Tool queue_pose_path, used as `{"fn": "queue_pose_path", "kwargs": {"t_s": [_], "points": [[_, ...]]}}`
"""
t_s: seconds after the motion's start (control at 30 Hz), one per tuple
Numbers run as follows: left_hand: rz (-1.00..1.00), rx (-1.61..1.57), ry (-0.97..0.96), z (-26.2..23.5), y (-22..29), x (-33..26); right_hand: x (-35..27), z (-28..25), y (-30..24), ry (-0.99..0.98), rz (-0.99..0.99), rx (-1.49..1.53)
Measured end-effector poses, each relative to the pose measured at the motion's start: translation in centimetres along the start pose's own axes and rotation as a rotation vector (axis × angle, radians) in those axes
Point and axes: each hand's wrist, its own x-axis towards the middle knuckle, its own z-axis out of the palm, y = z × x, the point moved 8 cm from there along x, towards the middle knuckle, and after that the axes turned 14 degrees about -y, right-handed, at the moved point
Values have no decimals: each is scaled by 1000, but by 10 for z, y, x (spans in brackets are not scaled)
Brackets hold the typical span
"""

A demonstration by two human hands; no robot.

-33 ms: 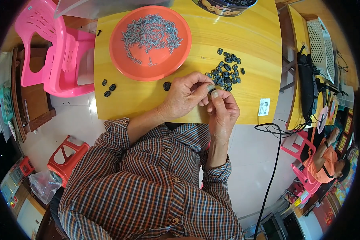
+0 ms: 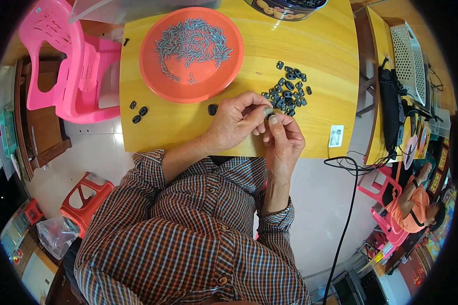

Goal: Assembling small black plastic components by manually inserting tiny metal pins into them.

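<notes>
Over the near edge of the yellow table, my left hand (image 2: 235, 121) and my right hand (image 2: 284, 141) meet, thumbs and fingers closed in a pinch. Between the fingertips is a small black plastic piece (image 2: 270, 116), mostly covered by the thumbs. Just beyond my hands lies a loose pile of small black two-holed plastic pieces (image 2: 288, 94). One black piece (image 2: 212, 109) rests left of my left hand, and a few more black pieces (image 2: 143, 111) lie near the table's left edge. A round orange basin (image 2: 188, 91) holds many small grey metal screws (image 2: 193, 43).
A tin (image 2: 285, 12) with dark pieces stands at the table's far edge, near a clear plastic bin (image 2: 137, 7). A white label (image 2: 336, 136) is on the table (image 2: 315, 46). Pink chair (image 2: 76, 66) at left; black cable (image 2: 343, 223) at right; another person (image 2: 409, 208) sits far right.
</notes>
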Motion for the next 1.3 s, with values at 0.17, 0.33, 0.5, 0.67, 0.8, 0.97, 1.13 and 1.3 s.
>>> {"fn": "queue_pose_path", "kwargs": {"t_s": [0.17, 0.33, 0.5, 0.67, 0.8, 0.97, 1.13, 1.3], "points": [[-7, -56, -70, 2, 1, 2, -1, -3, -3, -5, -48, -24], [2, -40, -93, 4, 3, 3, -2, -3, -5, -9, -58, 12], [25, -22, -107, 4, 4, 3, -3, -3, -6, -8, -43, 7], [36, -14, -107, 5, 4, 3, -3, -5, -5, -2, -25, -19], [22, -13, -113, 5, 3, 2, -3, -5, -6, -6, -37, -30], [14, -17, -111, 5, 2, 2, -3, -5, -5, -15, -42, -24], [-2, 29, -100, 4, 3, 1, -4, -7, -6, 15, -44, -95], [29, 98, -86, 2, 8, 1, -7, -5, -13, 35, -61, -218]]}}
